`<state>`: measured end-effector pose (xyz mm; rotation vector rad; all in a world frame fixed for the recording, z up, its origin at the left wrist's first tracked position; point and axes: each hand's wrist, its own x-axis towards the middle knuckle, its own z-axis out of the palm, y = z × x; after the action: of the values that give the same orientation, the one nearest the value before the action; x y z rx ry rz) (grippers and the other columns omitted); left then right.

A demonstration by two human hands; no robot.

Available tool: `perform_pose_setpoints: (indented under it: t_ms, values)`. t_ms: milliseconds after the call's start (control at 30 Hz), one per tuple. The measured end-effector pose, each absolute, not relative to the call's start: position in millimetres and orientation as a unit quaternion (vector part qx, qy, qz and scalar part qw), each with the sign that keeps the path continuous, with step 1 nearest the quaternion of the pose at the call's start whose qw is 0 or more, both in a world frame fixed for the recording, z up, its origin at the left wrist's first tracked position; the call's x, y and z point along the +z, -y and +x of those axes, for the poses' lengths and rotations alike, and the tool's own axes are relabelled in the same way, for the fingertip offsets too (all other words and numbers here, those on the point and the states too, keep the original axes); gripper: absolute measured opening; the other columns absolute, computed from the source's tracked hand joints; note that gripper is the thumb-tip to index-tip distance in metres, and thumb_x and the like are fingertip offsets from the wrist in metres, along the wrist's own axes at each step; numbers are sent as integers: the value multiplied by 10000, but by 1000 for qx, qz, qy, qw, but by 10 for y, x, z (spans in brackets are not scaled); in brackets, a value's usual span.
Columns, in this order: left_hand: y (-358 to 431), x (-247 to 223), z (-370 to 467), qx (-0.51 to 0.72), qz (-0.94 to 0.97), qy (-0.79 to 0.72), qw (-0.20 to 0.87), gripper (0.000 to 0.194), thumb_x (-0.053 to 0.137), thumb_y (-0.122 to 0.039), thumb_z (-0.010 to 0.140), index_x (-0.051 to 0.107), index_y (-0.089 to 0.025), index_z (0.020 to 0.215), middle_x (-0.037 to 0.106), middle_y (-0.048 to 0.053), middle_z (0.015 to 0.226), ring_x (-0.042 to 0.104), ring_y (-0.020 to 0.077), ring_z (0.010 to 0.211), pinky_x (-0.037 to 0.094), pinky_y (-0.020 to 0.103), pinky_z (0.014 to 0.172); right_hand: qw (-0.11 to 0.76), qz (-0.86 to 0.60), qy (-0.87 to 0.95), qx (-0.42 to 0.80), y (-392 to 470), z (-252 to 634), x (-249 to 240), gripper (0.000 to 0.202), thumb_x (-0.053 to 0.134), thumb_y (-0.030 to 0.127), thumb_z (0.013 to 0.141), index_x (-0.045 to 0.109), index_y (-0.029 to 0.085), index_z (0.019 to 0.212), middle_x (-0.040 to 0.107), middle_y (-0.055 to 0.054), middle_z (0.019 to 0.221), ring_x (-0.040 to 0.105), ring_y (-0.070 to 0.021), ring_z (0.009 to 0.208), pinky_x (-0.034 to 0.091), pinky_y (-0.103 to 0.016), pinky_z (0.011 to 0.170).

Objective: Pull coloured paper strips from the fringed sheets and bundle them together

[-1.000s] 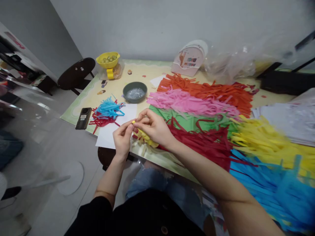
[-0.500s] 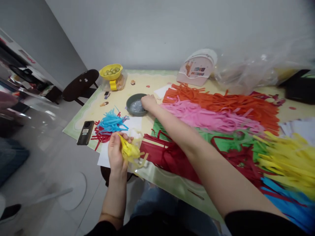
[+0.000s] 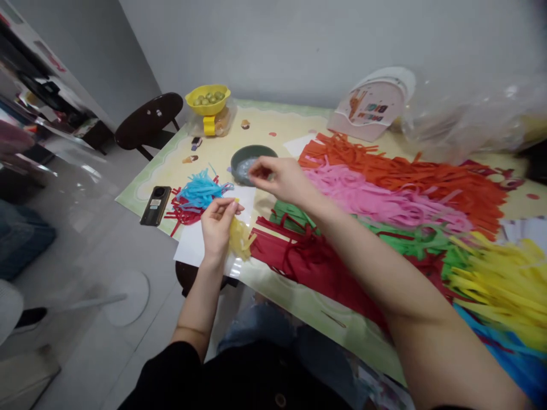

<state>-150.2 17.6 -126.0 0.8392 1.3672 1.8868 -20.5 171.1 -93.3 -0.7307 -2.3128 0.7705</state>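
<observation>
My left hand [image 3: 219, 223] pinches the top of a bunch of yellow strips [image 3: 240, 239], whose loose ends hang below the fingers over the white paper [image 3: 188, 246]. My right hand [image 3: 273, 175] is over the near right rim of a dark green bowl [image 3: 240, 155], thumb and fingertips drawn together; whatever they may hold is too small to see. Inside the bowl lies something shiny and pale, its kind unclear. Just beyond my left hand sit a light blue strip bunch [image 3: 200, 191] and dark red strips [image 3: 183, 213].
Fringed strips in orange [image 3: 410, 176], pink [image 3: 376, 199], green [image 3: 427, 238], dark red [image 3: 307, 259], yellow [image 3: 504, 279] and blue [image 3: 517, 364] cover the right side. A phone [image 3: 155, 206] lies at the left edge. Behind are a yellow fruit bowl [image 3: 208, 105] and a pink holder [image 3: 367, 111].
My right hand has drawn back from inside the bowl toward its near rim. The left hand still holds the yellow bunch, now turned with its ends hanging down. The view has shifted slightly.
</observation>
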Motion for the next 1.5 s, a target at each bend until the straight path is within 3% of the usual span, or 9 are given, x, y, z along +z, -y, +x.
perform_pose_setpoints:
  t_ms: [100, 333, 667, 767, 900, 1067, 1200, 1333, 1500]
  values:
    - [-94, -1185, -1381, 697, 374, -509, 338, 316, 870, -444, 796, 737, -169, 880, 768, 35, 777, 730, 130, 749, 567, 250, 776, 326, -232, 854, 332, -1192, 126, -822, 117, 678, 284, 867, 743, 193, 902, 773, -58, 855, 702, -192, 774, 522, -296, 748]
    - [168, -1056, -1089, 648, 456, -509, 336, 286, 842, -445, 831, 744, -177, 850, 761, 35, 798, 720, 144, 743, 564, 270, 765, 366, -260, 798, 402, -614, 559, -731, 85, 728, 290, 857, 773, 218, 865, 787, -36, 844, 685, -176, 738, 538, -290, 720]
    - [428, -1083, -928, 516, 658, -530, 139, 64, 724, -247, 928, 772, -218, 897, 811, 31, 914, 734, 179, 873, 541, 312, 854, 377, -298, 741, 469, -287, 875, -955, 150, 693, 317, 880, 762, 185, 894, 789, -35, 815, 704, -166, 707, 518, -280, 689]
    - [417, -1129, -837, 517, 657, -520, 174, 83, 705, -258, 944, 755, -209, 899, 805, 29, 910, 740, 160, 855, 564, 287, 839, 406, -311, 743, 432, -189, 942, -1015, 123, 658, 287, 898, 737, 192, 894, 778, -28, 789, 716, -171, 709, 523, -283, 698]
    - [374, -1162, -723, 549, 616, -495, 273, 212, 762, -402, 926, 723, -196, 892, 778, 30, 884, 744, 143, 808, 583, 262, 796, 436, -324, 754, 369, -105, 1038, -1070, 112, 646, 276, 919, 730, 205, 893, 776, -25, 804, 712, -175, 718, 521, -294, 703]
    - [364, -1149, -644, 572, 586, -437, 372, 338, 791, -514, 894, 698, -190, 922, 745, 27, 850, 752, 142, 800, 604, 269, 815, 466, -325, 692, 446, -66, 1142, -1121, 231, 750, 434, 906, 728, 206, 930, 773, -37, 883, 726, -182, 784, 557, -303, 742]
    - [417, -1185, -522, 570, 598, -452, 337, 296, 793, -471, 902, 699, -191, 909, 749, 28, 877, 755, 149, 847, 603, 277, 858, 500, -298, 614, 533, -24, 1155, -1192, 404, 834, 583, 821, 734, 200, 905, 744, -26, 873, 705, -162, 787, 584, -308, 795]
    - [438, -1250, -356, 599, 577, -480, 281, 282, 789, -460, 903, 682, -199, 906, 752, 21, 902, 757, 151, 883, 604, 275, 864, 524, -298, 570, 558, 9, 1184, -1240, 435, 893, 596, 747, 762, 196, 857, 718, -10, 829, 666, -147, 771, 574, -313, 822]
    - [379, -1242, -269, 602, 511, -424, 444, 434, 892, -548, 767, 648, -198, 846, 731, -10, 823, 754, 132, 771, 603, 252, 777, 533, -297, 597, 521, 4, 1306, -1184, 372, 895, 560, 763, 806, 205, 831, 705, -26, 831, 653, -155, 797, 551, -304, 782]
